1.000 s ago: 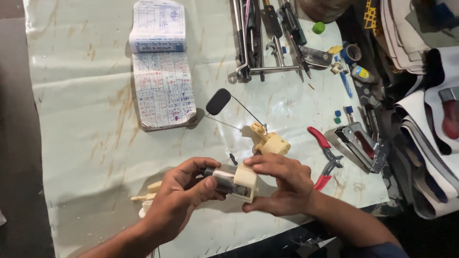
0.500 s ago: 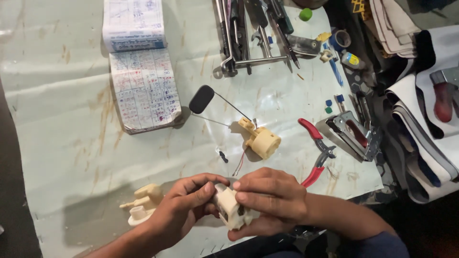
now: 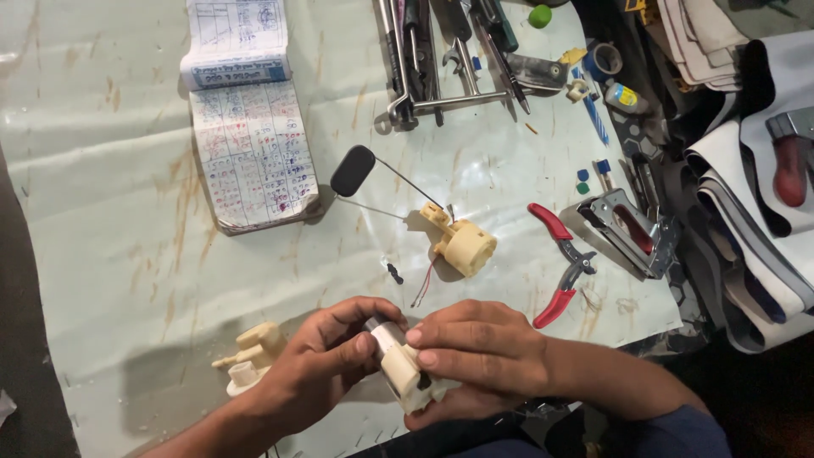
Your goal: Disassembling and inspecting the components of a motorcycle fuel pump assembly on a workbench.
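Both hands hold one small cream plastic part (image 3: 405,373) with a metal end, low at the table's front edge. My left hand (image 3: 318,360) pinches its upper end with thumb and fingers. My right hand (image 3: 475,356) wraps its right side and covers most of it. Just left of my left hand lies a second cream plastic piece (image 3: 251,356). Behind the hands sits a cream round unit (image 3: 462,244) with thin wire arms, a black float (image 3: 353,170) and red and black leads.
Red-handled pliers (image 3: 560,263) and a metal stapler (image 3: 627,231) lie to the right. An open notebook (image 3: 250,127) rests at the back left. Wrenches and other tools (image 3: 441,59) crowd the back. A small black bit (image 3: 394,272) lies mid-table. Folded cloth (image 3: 746,203) fills the right edge.
Both hands have drawn the cream part nearer the front edge and turned it, the right hand now covering more of it. The view has shifted, so the table items sit higher in frame.
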